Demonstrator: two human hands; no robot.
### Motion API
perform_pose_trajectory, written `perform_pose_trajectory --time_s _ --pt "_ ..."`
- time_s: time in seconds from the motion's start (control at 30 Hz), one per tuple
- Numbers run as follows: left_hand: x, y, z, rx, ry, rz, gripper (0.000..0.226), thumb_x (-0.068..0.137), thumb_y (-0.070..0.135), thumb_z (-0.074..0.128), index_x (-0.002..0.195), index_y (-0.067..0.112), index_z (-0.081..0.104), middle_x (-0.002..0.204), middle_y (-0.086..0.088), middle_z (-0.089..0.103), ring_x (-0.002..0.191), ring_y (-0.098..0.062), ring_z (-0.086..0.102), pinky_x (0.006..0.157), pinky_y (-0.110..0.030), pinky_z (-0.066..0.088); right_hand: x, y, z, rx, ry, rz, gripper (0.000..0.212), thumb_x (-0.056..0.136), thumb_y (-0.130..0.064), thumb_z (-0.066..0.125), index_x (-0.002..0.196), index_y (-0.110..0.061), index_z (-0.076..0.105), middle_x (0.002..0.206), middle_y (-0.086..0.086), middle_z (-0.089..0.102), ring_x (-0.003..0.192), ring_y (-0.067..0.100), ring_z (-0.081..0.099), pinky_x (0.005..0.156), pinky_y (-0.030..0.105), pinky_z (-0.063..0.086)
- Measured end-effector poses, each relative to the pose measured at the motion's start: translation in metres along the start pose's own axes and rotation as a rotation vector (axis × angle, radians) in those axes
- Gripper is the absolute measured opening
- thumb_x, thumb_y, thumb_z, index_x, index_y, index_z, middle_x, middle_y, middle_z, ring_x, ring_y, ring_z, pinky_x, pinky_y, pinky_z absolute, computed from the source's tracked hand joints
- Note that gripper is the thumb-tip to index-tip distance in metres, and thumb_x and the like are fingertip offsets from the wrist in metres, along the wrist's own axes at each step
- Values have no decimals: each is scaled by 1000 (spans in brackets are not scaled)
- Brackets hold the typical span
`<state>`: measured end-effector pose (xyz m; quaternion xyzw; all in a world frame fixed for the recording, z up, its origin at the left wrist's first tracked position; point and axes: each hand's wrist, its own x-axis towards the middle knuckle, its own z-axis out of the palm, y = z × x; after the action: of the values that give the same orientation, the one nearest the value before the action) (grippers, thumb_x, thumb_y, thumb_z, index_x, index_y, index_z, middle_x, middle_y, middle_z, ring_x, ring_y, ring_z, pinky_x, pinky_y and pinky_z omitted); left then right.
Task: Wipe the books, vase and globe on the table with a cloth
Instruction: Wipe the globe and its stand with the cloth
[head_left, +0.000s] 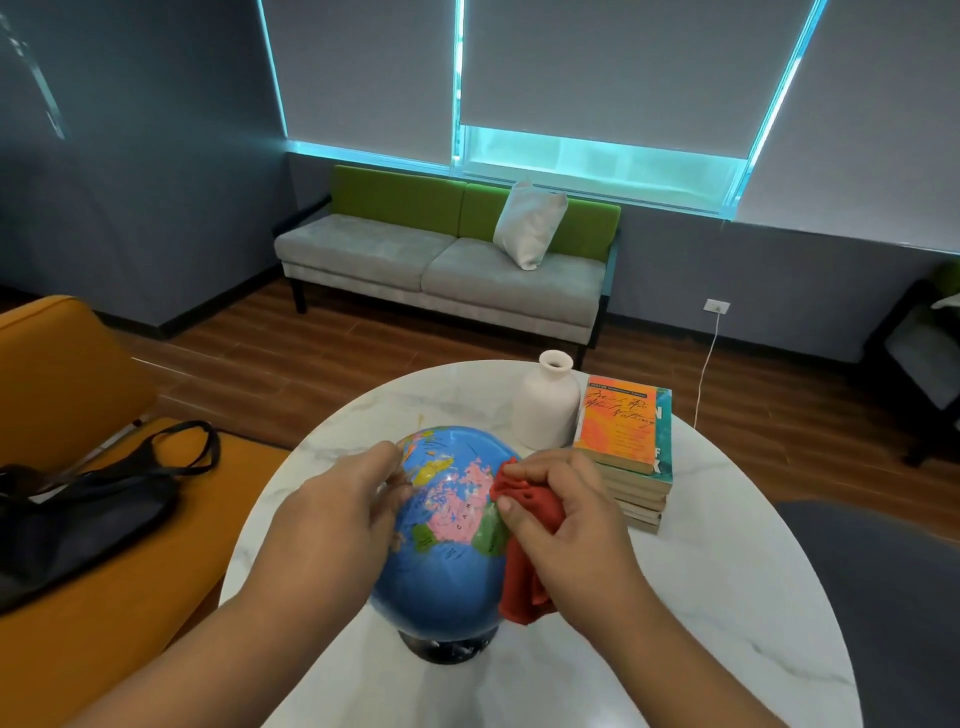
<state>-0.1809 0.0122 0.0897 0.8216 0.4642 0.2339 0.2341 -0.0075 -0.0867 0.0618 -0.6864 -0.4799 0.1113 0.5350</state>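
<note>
So the globe (441, 566) cannot spin, our left hand (332, 504) presses flat on it while our right hand (566, 525) grips the cloth (524, 587).

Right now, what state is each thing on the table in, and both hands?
globe: upright on its dark base
cloth: bunched, against the globe
left hand: rests on the globe
right hand: grips the cloth
vase: upright, no hand on it
books: closed, stacked beside the vase
</note>
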Motion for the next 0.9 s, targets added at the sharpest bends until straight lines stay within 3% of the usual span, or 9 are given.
perform_pose_trajectory --time_s 0.17,0.3,0.43,0.5,0.6,0.7,0.8,0.9 --pt "-2 9 2 87 -35 47 13 96 31 53 108 36 55 112 16 65 87 -7 52 63 -17 43 10 8 -3 3 91 160 13 86 -14 70 89 -27 69 102 -11 59 97 -12 52 79 -1 36" --pt "-3 12 0 149 -35 57 4 96 33 51 99 34 50 112 13 67 86 -11 57 61 -19 44 7 -6 9 -90 31 36 12 85 -17 64 94 -25 67 102 -14 52 101 -6 51 85 4 37" --pt "-3 8 -3 108 -37 57 14 95 31 55 87 38 45 111 15 68 82 -10 60 59 -16 41 6 -17 8 -126 -125 -86 28 76 -11 58 98 -27 64 105 -14 52 105 -3 51 89 5 36" --pt "-3 7 -3 106 -35 56 14 94 32 56 87 36 45 111 17 68 79 -9 57 57 -11 36 14 -11 3 -90 -50 -30 30 78 0 60 92 -26 65 100 -16 54 99 -9 52 83 3 36" --pt "-3 9 -1 131 -18 58 6 94 32 56 93 28 51 109 14 69 79 -11 56 57 -13 39 26 -1 0 -129 -8 145 22 87 -8 61 92 -29 65 98 -18 51 96 -15 47 77 5 35" --pt "-2 9 -2 153 -5 63 8 95 34 54 91 28 50 108 10 70 80 -15 58 61 -26 46 22 -6 5 -188 -43 62 17 89 -13 61 98 -26 66 102 -14 49 101 -10 46 81 -1 32" --pt "0 7 -4 165 -15 63 9 95 37 52 90 32 47 108 11 69 76 -14 58 57 -23 41 16 -16 6 -189 -173 -81 23 85 -8 63 102 -24 65 106 -13 50 105 -3 48 89 3 34" --pt "1 6 -5 184 -36 66 11 96 38 50 90 38 41 112 15 68 76 -10 56 54 -17 37 24 -17 -4 -91 -178 -8 29 82 -2 65 97 -27 67 103 -16 57 101 -5 54 86 9 40"
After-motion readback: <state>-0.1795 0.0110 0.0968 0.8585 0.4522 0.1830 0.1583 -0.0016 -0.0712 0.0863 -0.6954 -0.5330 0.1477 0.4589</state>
